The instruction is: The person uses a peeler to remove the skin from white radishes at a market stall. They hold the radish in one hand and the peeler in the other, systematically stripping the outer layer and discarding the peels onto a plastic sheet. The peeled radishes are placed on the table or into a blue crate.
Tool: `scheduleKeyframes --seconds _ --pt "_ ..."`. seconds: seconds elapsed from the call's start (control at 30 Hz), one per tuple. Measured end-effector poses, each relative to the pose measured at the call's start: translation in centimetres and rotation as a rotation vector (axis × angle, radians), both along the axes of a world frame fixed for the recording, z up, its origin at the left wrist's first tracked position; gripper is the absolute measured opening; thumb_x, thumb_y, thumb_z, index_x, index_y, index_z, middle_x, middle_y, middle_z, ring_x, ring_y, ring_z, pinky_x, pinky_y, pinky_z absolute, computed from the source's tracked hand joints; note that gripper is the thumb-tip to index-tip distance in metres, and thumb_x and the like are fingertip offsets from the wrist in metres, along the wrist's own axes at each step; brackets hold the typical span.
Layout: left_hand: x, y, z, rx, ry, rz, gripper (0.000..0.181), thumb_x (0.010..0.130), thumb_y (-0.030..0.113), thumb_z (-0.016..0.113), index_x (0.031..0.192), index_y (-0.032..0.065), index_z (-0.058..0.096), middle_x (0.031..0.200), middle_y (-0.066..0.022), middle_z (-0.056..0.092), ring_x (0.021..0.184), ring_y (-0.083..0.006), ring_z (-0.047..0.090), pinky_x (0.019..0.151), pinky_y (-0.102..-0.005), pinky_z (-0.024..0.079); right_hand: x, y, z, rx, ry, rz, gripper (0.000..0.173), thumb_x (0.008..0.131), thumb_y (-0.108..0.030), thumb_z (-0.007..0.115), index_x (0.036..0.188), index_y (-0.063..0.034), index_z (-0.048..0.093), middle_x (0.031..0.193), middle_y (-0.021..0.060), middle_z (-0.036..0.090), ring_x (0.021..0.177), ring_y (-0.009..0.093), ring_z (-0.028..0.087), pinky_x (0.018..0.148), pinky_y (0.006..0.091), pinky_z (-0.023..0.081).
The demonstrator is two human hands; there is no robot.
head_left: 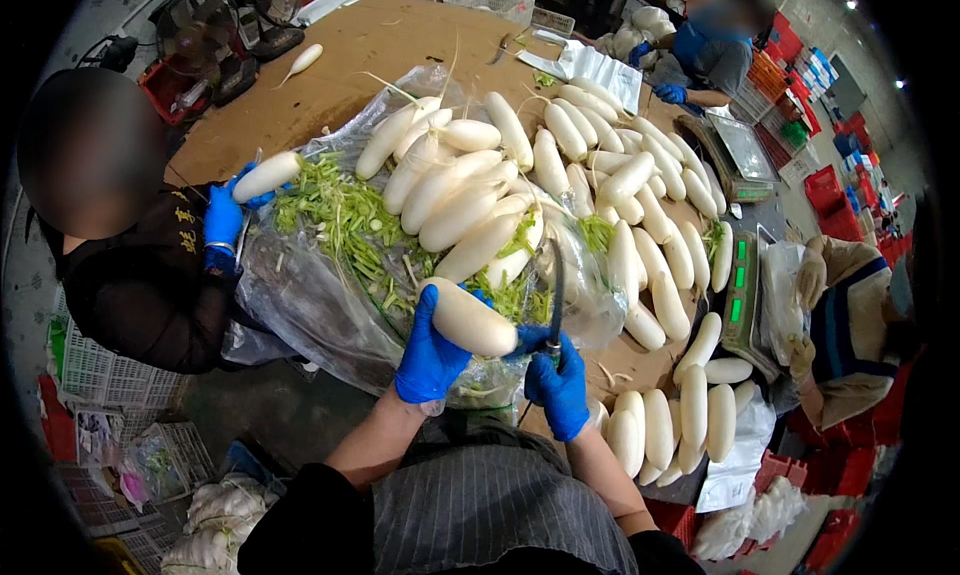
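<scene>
A white daikon radish lies in my blue-gloved left hand, tilted down to the right over the near edge of the table. My right hand, also in a blue glove, is closed around the handle of a curved knife. Its dark blade points up and away, to the right of the radish and apart from it. Beyond my hands, a pile of daikon radishes rests on a clear plastic sheet. Chopped green radish tops are strewn to its left.
At left a co-worker's gloved hand holds another daikon. Many trimmed daikons cover the table's right side. Digital scales stand along the right edge, where another person's gloved hand touches a plastic bag. A second knife lies at the back.
</scene>
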State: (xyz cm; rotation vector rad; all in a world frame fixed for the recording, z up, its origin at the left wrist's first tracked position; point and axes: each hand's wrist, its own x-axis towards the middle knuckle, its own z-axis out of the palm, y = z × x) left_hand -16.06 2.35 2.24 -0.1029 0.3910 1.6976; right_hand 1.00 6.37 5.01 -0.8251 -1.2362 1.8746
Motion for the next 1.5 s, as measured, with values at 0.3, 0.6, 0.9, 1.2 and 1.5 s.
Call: scheduleKeyframes --seconds 0.3,0.6,0.9,1.2,1.5 --pt "0.1 1.1 2.3 0.095 0.550 0.079 0.063 0.090 0.046 0.048 0.136 0.0090 0.027 0.130 -0.0181 0.044 0.111 -0.0283 0.051 0.097 -0.0427 0.041 1.8 0.3 -0.5 -0.196 -0.139 -0.065 0.038 0.085 -0.025 0.059 0.113 0.0006 0.053 0.090 0.0144 0.064 0.052 0.012 0.046 0.046 0.0242 0.037" --pt "-1.0 1.3 3.9 0.248 1.026 0.033 0.091 0.066 0.008 0.079 0.139 0.0140 0.025 0.128 -0.0106 0.043 0.117 -0.0234 0.045 0.097 -0.0364 0.043 2.6 0.2 0.6 -0.282 -0.025 0.043 0.056 0.089 -0.047 0.050 0.121 -0.0008 0.048 0.079 0.0095 0.064 0.040 0.006 0.036 0.037 0.0209 0.031" --pt "-0.7 2.1 3.4 0.069 1.086 0.115 0.071 0.071 0.014 0.077 0.131 0.0070 0.040 0.118 -0.0059 0.050 0.105 -0.0173 0.051 0.090 -0.0303 0.046 2.9 0.2 1.5 -0.204 -0.067 0.017 0.057 0.079 -0.009 0.062 0.133 -0.0065 0.043 0.081 0.0055 0.060 0.046 0.005 0.043 0.041 0.0197 0.033" --pt "-2.3 5.1 -3.2 -0.015 0.132 -0.286 0.040 0.089 0.030 0.055 0.117 0.0013 0.052 0.114 -0.0128 0.056 0.099 -0.0241 0.058 0.087 -0.0331 0.049 7.9 -2.9 -2.7 -0.513 0.206 0.035 0.063 0.084 -0.039 0.059 0.119 0.0104 0.043 0.083 0.0123 0.061 0.042 0.004 0.035 0.043 0.0182 0.030" --pt "-1.3 13.5 -8.1 -0.229 -0.538 -0.041 0.062 0.073 0.035 0.072 0.120 -0.0006 0.051 0.119 -0.0145 0.055 0.108 -0.0300 0.053 0.095 -0.0406 0.045 12.5 -6.0 -4.5 -0.625 0.524 -0.158 0.069 0.085 -0.043 0.056 0.124 0.0112 0.040 0.070 0.0031 0.051 0.044 0.005 0.032 0.043 0.0194 0.027"
